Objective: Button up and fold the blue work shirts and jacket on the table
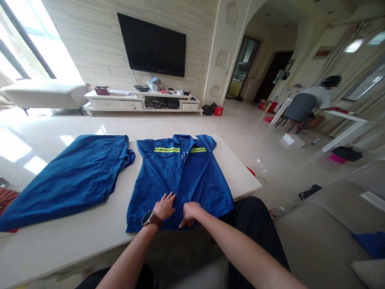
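A blue short-sleeved work shirt [159, 172] with yellow-and-silver reflective bands lies front up on the white table, its collar toward the far edge and its front parted at the top. My left hand [165, 206], with a watch on the wrist, rests on the lower front with fingers spread. Beside it, my right hand [190, 213] is closed at the bottom hem near the front opening, fingers curled over the cloth. Some of its fingertips are hidden. Left of the shirt lies a pair of folded blue trousers [75, 172], waistband toward the shirt.
The white table [237, 176] ends close to my knees. A grey sofa [319, 224] stands at the right. Beyond the table are a low TV cabinet [117, 103] and a wall television [153, 44]. Another person [323, 96] sits on a grey chair [300, 107] at the far right.
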### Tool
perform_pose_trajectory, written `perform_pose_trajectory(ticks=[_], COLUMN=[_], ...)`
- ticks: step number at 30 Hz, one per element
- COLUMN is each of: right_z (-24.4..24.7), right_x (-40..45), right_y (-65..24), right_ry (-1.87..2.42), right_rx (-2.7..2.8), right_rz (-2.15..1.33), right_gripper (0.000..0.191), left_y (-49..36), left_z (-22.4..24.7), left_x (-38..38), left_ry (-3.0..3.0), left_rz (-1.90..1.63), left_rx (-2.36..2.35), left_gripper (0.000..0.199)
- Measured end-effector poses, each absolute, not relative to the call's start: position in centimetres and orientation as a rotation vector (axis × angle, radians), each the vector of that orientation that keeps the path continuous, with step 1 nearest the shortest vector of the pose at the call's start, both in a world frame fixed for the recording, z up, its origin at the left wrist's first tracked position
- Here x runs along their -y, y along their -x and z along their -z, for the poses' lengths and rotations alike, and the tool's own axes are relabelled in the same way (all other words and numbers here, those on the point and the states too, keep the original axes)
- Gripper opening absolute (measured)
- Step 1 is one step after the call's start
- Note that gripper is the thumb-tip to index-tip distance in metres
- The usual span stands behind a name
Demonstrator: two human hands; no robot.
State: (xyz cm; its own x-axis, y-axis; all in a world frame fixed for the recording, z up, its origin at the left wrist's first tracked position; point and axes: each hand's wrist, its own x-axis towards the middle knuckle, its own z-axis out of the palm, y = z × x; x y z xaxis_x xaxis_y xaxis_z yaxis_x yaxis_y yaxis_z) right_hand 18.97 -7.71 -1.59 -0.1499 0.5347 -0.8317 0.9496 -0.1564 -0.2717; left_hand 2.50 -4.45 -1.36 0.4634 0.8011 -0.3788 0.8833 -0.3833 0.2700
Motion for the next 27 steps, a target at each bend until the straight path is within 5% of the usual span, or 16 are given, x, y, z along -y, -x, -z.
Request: perform_pose_trajectory(ticks=[5, 10, 15, 19, 24, 27], right_z=[5.5, 4.8, -0.8, 1.3, 6.2, 5.7], right_x=[14.9, 19.0, 14.2, 13.9, 19.4, 21.2], right_y=[-18.4, -19.0, -22.8, -25.0, -23.9, -23.1], right_ry=[-1.684, -1.897, -2.201, -2.234, -2.204, -2.216], right_rx=[-1.722, -2.202, -2.417, -2.124, -2.118, -2.151], right_rz=[1.470, 1.261, 0.734, 0.612, 0.598, 0.616], right_gripper=[0.028, 0.014, 0.038, 0.059, 0.077, 0.062], left_y=[-1.9, -0.9, -0.4, -0.9, -0.4, 0.3], left_z=[-0.9, -1.9, -0.2, 1.3, 0.4, -0.6], left_x=[4.8, 4.2, 4.0, 4.3, 3.8, 3.2], left_ry=[-2.259, -2.275, -2.186, -2.136, -2.091, -2.014], left_rz=[0.357, 0.196, 0.207, 0.350, 0.358, 0.368], left_rx=[-1.452, -1.448, -1.609, -1.641, -1.556, -1.617], left_gripper=[0.041, 0.039, 0.062, 0.076, 0.043, 0.037])
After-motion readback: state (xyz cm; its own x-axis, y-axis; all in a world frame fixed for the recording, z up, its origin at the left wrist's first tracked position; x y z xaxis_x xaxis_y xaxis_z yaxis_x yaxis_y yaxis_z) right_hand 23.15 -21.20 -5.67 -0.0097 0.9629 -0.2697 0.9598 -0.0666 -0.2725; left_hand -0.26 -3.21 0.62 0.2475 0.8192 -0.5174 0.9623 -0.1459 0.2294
